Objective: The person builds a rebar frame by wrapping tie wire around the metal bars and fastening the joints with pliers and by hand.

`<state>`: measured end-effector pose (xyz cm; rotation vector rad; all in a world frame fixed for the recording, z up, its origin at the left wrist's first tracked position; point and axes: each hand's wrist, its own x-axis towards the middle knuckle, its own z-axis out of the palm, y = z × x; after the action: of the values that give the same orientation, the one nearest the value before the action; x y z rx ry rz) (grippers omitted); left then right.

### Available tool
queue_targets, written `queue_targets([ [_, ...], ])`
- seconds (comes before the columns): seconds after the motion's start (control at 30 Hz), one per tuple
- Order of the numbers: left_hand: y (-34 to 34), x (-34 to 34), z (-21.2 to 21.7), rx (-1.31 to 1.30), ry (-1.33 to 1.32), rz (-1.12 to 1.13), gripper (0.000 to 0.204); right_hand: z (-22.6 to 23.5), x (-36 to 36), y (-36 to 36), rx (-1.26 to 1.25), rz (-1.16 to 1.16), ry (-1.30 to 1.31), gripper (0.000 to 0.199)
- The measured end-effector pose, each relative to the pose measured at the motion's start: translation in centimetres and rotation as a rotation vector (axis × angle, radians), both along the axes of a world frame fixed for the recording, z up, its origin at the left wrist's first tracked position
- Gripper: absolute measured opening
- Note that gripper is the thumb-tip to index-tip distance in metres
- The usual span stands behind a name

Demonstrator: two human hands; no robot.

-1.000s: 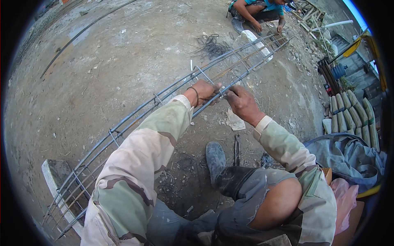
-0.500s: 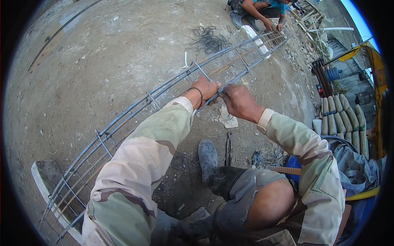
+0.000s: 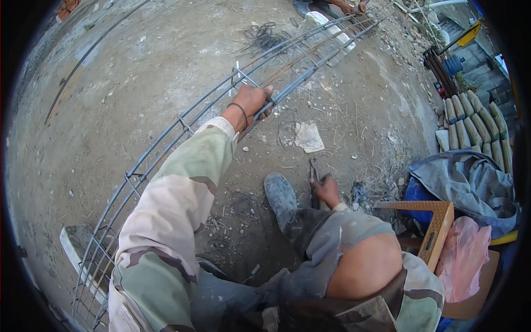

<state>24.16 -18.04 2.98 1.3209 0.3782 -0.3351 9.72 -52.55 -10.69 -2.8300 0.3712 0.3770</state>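
Note:
My left hand [image 3: 251,104] is closed round a near bar of a long rebar cage [image 3: 303,77], by one of its square stirrups. The cage runs slantwise from the lower left to the far right. My right hand [image 3: 327,191] is down by my boot [image 3: 280,196], its fingers round the handle of dark metal pliers [image 3: 314,167]. The jaws of the pliers point away from me, and the hand hides part of the handles. A crumpled pale scrap [image 3: 308,138] lies just beyond them.
A pale block [image 3: 332,33] is under the cage's far end, where another person's hands [image 3: 354,8] are. Another block [image 3: 74,249] sits beneath the near end. Tangled wire [image 3: 268,37] lies behind the cage. To my right are a carpenter's square [image 3: 437,232], a pink bag [image 3: 464,260] and grey cloth [image 3: 470,182].
My right hand has left the bar and come down to the pliers on the ground. My left hand stays on the cage. The view has tilted lower.

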Motion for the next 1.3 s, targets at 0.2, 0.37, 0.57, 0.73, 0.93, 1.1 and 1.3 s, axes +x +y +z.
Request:
queue_targets([
  [0.2, -0.4, 1.0, -2.1, 0.061, 0.043, 0.014, 0.021, -10.5, -5.9, -3.7, -0.101, 0.001, -0.161, 0.069],
  [0.37, -0.9, 0.5, -1.2, 0.274, -0.113, 0.055, 0.045, -9.6, -2.5, -2.0, -0.14, 0.015, -0.178, 0.051],
  [0.57, -0.9, 2.1, -3.7, -0.005, -0.082, -0.022, 0.038, -8.6, 1.9, -2.8, -0.011, -0.012, -0.028, 0.046],
  [0.73, -1.8, 4.7, -7.0, 0.015, -0.106, 0.111, 0.035, -5.8, 4.9, -3.5, 0.285, -0.09, 0.219, 0.043],
  [0.93, -1.3, 4.6, -8.1, 1.339, -0.85, -0.538, 0.021, 7.2, 2.5, -4.4, 0.565, -0.179, 0.311, 0.039],
  [1.1, -0.7, 2.2, -4.6, -0.042, -0.049, 0.0, 0.038, 21.6, 7.7, 2.0, 0.119, 0.528, -0.178, 0.038],
  [1.3, -0.1, 0.6, -2.2, -0.065, -0.035, 0.009, 0.036, 27.7, 12.3, 10.2, -0.12, 0.542, 0.251, 0.031],
])
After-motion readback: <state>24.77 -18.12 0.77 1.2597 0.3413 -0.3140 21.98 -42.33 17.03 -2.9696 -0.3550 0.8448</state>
